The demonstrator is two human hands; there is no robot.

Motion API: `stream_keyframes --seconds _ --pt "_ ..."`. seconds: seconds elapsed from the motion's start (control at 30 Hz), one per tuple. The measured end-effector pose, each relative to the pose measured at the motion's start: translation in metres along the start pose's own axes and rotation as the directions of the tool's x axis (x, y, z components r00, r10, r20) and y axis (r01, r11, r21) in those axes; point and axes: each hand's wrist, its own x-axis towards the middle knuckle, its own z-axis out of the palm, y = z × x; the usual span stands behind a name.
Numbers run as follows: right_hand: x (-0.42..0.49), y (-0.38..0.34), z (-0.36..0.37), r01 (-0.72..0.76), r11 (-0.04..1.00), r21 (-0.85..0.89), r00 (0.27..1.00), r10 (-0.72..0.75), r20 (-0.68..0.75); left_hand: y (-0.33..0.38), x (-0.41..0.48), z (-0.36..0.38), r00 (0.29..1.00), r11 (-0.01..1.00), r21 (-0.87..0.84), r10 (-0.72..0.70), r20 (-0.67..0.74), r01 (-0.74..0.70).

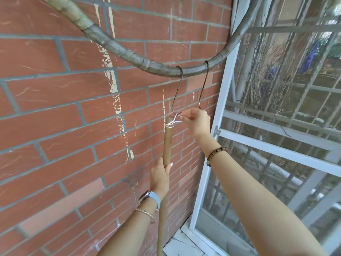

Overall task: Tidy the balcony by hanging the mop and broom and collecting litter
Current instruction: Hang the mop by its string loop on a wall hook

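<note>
Left hand [160, 175] closed around long brown wooden handle [168, 140], holding it upright against red brick wall [60, 100]; mop or broom, cannot tell, head out of view; right hand [196, 121] pinching white string loop [175, 121] tied at handle top, loop at lower curl of thin rusty metal S-hook [177, 93]; hook hangs from grey taped pipe [132, 57]; second S-hook [203, 85] beside it bare; judgement: first hanging nearly done, other tool and litter left.

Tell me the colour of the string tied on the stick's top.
White string, seen in the head view.
</note>
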Motion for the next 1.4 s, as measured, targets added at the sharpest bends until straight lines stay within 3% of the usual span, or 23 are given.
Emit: stream_keyframes --seconds 0.3,0.6,1.4 --pt "-0.007 -0.014 0.014 0.026 0.998 0.055 0.999 -0.028 0.036 -0.028 -0.006 0.011 0.986 0.989 0.004 -0.15 0.069 0.15" --pt "-0.023 -0.006 0.015 -0.013 0.999 0.039 0.997 0.01 0.072 -0.037 -0.01 0.017 0.974 0.987 0.042 -0.161 0.157 0.156" --pt "-0.066 0.036 0.011 -0.121 0.988 -0.091 0.961 0.139 0.238 -0.031 -0.018 0.008 0.971 0.983 0.052 -0.182 0.154 0.176"
